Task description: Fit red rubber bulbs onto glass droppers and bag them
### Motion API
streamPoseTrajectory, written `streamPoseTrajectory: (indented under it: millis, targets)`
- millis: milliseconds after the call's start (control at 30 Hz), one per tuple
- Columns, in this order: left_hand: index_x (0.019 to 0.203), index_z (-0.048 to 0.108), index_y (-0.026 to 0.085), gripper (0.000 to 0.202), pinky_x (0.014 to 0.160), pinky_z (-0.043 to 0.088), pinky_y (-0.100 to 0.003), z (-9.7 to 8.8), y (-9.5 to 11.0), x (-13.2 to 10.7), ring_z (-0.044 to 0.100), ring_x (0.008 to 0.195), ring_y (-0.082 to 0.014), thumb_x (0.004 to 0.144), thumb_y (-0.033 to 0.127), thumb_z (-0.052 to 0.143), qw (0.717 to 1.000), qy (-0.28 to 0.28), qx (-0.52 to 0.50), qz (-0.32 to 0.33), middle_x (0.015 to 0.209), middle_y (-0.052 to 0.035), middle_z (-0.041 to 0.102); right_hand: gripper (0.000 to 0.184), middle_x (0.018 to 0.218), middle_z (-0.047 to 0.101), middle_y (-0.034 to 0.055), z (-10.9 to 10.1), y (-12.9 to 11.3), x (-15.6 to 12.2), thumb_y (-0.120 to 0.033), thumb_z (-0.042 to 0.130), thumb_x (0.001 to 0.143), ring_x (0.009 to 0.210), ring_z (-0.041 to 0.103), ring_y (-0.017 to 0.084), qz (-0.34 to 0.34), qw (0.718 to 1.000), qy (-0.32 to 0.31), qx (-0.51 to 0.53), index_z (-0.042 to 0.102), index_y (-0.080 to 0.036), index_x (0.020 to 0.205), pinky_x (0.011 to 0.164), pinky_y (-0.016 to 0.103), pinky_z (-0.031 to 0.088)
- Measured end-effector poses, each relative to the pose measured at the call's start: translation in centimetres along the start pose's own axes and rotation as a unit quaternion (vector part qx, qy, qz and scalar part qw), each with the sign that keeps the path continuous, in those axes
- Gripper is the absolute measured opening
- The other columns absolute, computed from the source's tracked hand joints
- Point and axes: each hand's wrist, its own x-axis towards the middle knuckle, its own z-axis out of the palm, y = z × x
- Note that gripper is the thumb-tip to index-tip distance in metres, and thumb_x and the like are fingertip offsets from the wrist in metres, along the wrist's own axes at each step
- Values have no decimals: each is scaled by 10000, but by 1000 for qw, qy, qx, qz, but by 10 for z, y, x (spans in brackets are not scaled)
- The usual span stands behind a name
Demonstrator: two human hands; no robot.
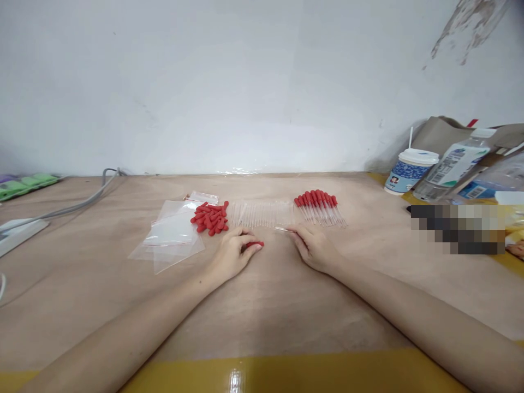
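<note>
Presently, left hand (235, 254): thumb and fingers clamped on one red rubber bulb (256, 244), low over the middle of the table (245, 322).
Right hand (315, 248): thumb and forefinger pinched together on one thin clear tube (282, 229), which points left toward the other hand — tube and bulb are apart.
Front edge: a yellow band (311, 371) runs along it; both forearms cross it, and a broad stretch of brown surface lies between them.
Back edge: meets the wall (245, 82); a strip of brown surface runs between it and the tubes.
Right edge: one lidded cup (410, 169) and one clear bottle (454, 164) stand near the back right corner, well apart from the capped tubes.
Left side: one grey cable (82, 204) reaches the back edge, with room between it and the plastic bags.
Loose bulbs: one pile (209, 218), overlapping too much to count exactly, just beyond the left hand.
Bare tubes: one row (260, 213) right of the pile, too fine to count.
Capped tubes: one fan (319, 204), at least eight red tops, bulbs toward the back edge.
Plastic bags (167, 234): at least two, overlapping, left of the pile.
</note>
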Motion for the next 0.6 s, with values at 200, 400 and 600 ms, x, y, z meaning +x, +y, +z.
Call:
streamPoseTrajectory:
  millis: [200, 400, 600]
  targets:
    - [932, 608, 169, 184, 648, 493, -277, 2, 2, -1, 607, 715, -151, 852, 290, 494, 990, 6, -134, -42, 799, -32, 656, 239, 842, 620, 51, 4, -7, 1, -240, 389, 902, 758, 565, 146, -6, 1000, 26, 16, 602, -201, 1002, 683, 279, 437]
    - [920, 558, 151, 173, 665, 532, -279, 6, 4, -3, 635, 701, -141, 845, 297, 502, 960, -22, -269, -78, 769, -30, 643, 249, 845, 639, 40, 8, -12, 1, -247, 404, 905, 726, 567, 130, -18, 1000, 9, 1, 609, -222, 1046, 672, 282, 392]
    - [875, 608, 141, 183, 596, 522, -240, 8, 5, -3, 596, 599, -109, 825, 295, 523, 951, -47, -294, -81, 683, -12, 621, 243, 823, 646, 29, 9, -14, 1, -236, 421, 899, 710, 567, 125, -21, 999, -21, 26, 617, -220, 1042, 663, 285, 353]
